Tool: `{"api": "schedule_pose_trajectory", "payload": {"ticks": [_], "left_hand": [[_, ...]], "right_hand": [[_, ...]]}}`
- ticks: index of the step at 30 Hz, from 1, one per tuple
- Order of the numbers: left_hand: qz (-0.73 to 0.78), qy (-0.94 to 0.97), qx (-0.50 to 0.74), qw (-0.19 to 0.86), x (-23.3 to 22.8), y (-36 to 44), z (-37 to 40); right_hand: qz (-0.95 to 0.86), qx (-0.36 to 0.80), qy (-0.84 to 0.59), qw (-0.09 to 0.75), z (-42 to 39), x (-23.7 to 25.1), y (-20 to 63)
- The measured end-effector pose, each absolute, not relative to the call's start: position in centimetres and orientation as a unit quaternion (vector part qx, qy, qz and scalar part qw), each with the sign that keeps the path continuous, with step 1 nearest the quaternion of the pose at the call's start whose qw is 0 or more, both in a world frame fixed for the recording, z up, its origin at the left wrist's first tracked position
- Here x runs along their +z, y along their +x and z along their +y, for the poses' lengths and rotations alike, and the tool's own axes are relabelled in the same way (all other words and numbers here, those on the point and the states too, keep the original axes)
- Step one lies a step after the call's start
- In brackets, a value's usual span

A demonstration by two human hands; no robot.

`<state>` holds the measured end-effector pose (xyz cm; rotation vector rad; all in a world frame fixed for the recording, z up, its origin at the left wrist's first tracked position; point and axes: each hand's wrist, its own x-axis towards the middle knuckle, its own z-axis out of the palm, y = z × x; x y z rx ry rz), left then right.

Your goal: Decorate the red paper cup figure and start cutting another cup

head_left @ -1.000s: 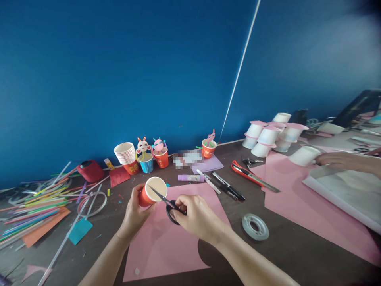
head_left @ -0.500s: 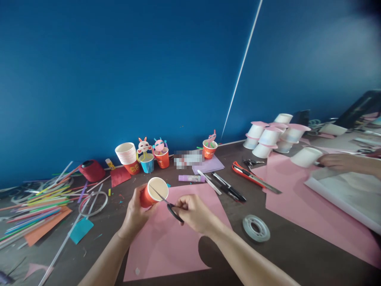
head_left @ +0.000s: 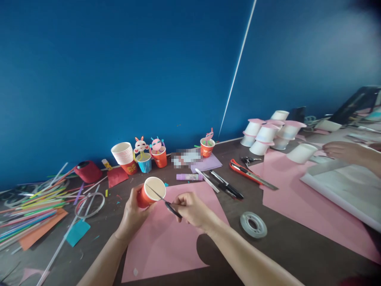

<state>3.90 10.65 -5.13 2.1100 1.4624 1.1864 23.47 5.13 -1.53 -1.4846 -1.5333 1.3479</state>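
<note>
Scissors at the cup's rim, above pink paper (head_left: 166, 242).
Tape roll (head_left: 253, 224) lies right of the hands; left hand (head_left: 133, 214) grips the cup (head_left: 150, 191), right hand (head_left: 192, 208) closed on scissors (head_left: 165, 201), blades across its mouth.

We see an orange paper cup (head_left: 150, 192) tipped on its side, white mouth toward four o'clock, with black-handled scissors (head_left: 164, 201) crossing its rim, blades closed.

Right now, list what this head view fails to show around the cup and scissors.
- Scissors: handles hidden inside the right hand; blade tips too thin to place against the cup rim.
- Red paper cup: far side and base covered by the left hand.
- Patch near the back wall: blurred.
- Co-worker's hand: arm cut by the right edge.
</note>
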Motion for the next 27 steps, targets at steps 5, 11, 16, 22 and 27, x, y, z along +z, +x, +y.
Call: {"api": "schedule_pose_trajectory", "payload": {"ticks": [5, 11, 16, 22, 27], "left_hand": [[0.512, 0.738, 0.407, 0.168, -5.1, 3.9, 10.6], [0.515, 0.736, 0.405, 0.171, -5.2, 4.0, 10.6], [0.52, 0.731, 0.409, 0.167, -5.4, 3.9, 10.7], [0.518, 0.736, 0.402, 0.17, -4.9, 4.1, 10.4], [0.511, 0.739, 0.405, 0.17, -5.0, 4.1, 10.5]], "right_hand": [[-0.663, 0.329, -0.584, 0.333, 4.3, -0.7, 23.6], [-0.66, 0.322, -0.591, 0.334, 4.2, -0.6, 23.4], [-0.528, 0.583, -0.533, 0.31, 5.5, -1.6, 23.6], [-0.668, 0.288, -0.593, 0.346, 4.2, -0.4, 23.6], [-0.618, 0.406, -0.581, 0.339, 4.5, -0.5, 23.5]]}}
